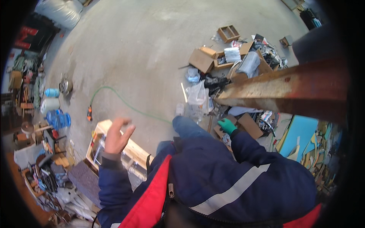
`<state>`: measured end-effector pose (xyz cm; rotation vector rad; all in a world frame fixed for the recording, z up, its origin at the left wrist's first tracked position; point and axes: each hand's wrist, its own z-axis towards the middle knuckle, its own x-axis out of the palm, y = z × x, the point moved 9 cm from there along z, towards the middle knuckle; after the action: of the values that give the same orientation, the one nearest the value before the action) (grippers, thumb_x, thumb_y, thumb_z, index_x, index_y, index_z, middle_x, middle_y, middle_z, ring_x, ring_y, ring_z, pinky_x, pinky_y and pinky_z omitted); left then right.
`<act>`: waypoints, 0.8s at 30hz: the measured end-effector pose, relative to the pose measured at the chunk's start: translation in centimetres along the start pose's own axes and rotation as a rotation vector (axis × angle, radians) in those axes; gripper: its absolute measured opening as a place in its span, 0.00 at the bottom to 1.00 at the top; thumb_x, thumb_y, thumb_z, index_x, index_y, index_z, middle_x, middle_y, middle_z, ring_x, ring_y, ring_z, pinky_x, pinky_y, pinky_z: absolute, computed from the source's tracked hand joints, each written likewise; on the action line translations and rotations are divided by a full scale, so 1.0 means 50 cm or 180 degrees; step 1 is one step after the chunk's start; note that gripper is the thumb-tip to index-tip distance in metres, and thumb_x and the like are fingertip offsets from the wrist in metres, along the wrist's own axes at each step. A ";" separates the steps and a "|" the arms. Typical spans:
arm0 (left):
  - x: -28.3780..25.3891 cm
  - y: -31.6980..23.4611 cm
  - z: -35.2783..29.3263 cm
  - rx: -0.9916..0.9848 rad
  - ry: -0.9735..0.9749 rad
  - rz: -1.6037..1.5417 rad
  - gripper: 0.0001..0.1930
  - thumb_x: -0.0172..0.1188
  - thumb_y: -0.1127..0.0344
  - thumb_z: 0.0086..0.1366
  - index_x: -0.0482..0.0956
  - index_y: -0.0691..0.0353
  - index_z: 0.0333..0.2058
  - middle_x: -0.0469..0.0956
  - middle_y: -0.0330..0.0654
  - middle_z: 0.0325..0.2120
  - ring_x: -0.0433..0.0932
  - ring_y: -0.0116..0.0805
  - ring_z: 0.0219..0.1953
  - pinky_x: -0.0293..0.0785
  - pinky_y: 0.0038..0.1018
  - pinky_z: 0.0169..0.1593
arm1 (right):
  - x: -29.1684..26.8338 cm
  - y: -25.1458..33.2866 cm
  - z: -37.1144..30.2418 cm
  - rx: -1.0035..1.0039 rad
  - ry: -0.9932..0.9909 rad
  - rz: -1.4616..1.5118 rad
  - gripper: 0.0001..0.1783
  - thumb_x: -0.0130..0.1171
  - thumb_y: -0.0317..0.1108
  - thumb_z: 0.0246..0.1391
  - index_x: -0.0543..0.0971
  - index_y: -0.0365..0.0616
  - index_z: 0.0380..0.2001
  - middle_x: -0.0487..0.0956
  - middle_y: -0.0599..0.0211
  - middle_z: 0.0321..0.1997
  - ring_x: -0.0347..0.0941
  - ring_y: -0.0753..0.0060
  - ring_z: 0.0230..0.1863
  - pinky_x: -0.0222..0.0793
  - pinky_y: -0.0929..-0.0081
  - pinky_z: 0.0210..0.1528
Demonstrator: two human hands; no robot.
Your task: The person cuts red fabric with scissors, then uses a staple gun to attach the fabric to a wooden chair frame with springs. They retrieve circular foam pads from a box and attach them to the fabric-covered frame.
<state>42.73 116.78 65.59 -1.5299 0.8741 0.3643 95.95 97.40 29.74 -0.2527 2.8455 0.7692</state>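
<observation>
Hovering just above a long, pale, open-topped wooden box [137, 151] with the bare left hand [116, 139]: spreading thumb away from forefinger, gripping nothing visible, blurring a little at the fingertips. Lying right there, beneath and to both sides of that hand, and holding a silvery, coiled-looking metal item [98, 149] just left of the wrist. Probably weighing heavy with its load, handling stiff and rough rather than slippery, hardly flexing; best taking hold along the bare long side board or at both ends, while minding splinters.

Over on the other side, hanging the green-gloved right hand [227, 126] close to a bent, flat piece of brown cardboard [249, 125], lying just to the right of the glove. Not being able to tell curled from spread in those fingers, nor to confirm contact. Judging the cardboard as light, springy, easily creasing; better pinching near a corner, across the thickness.

On to pose: holding the left forearm steeply up in a dark-blue sleeve [114, 186], pointing fingers ahead; bending the right elbow out wide, angling the forearm forward and leftward.
</observation>
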 end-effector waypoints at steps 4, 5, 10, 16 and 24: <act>0.077 0.513 -0.036 -0.1270 0.0782 0.1145 0.20 0.70 0.49 0.68 0.80 0.60 0.30 0.83 0.50 0.30 0.83 0.55 0.37 0.78 0.50 0.44 | -0.031 0.166 0.012 0.0007 0.0025 0.0676 0.21 0.65 0.50 0.69 0.82 0.41 0.47 0.83 0.65 0.34 0.81 0.72 0.31 0.74 0.70 0.30; 0.124 0.564 -0.057 -0.0140 0.1956 0.2417 0.14 0.69 0.52 0.65 0.84 0.57 0.32 0.83 0.48 0.29 0.84 0.55 0.37 0.80 0.51 0.43 | -0.059 0.206 0.022 -0.0086 -0.0164 0.0831 0.21 0.65 0.50 0.69 0.82 0.41 0.48 0.84 0.66 0.35 0.81 0.73 0.32 0.74 0.71 0.30; 0.102 0.818 0.033 -0.1596 0.2888 0.1556 0.11 0.64 0.52 0.67 0.87 0.52 0.37 0.88 0.45 0.34 0.88 0.48 0.39 0.82 0.46 0.45 | -0.203 0.255 0.071 -0.0252 -0.1199 0.1688 0.20 0.65 0.49 0.69 0.83 0.43 0.50 0.85 0.67 0.36 0.80 0.76 0.32 0.74 0.73 0.31; 0.005 0.847 0.722 -0.0572 0.2793 0.1787 0.14 0.60 0.49 0.73 0.89 0.48 0.42 0.91 0.41 0.34 0.89 0.44 0.37 0.83 0.40 0.44 | -0.261 0.151 0.118 0.0367 -0.2843 0.2594 0.24 0.66 0.53 0.68 0.79 0.49 0.57 0.80 0.72 0.40 0.79 0.75 0.32 0.75 0.70 0.31; -0.220 0.442 1.748 -0.0631 0.1012 -0.0092 0.17 0.66 0.57 0.74 0.86 0.67 0.34 0.87 0.43 0.27 0.82 0.31 0.29 0.76 0.30 0.35 | -0.245 0.152 -0.053 0.0716 -0.5073 0.3720 0.32 0.64 0.60 0.69 0.76 0.46 0.62 0.80 0.65 0.49 0.80 0.65 0.46 0.77 0.60 0.45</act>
<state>42.80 204.49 42.08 -1.8140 1.0865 0.1923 105.88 103.92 38.30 1.4251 1.2348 0.3573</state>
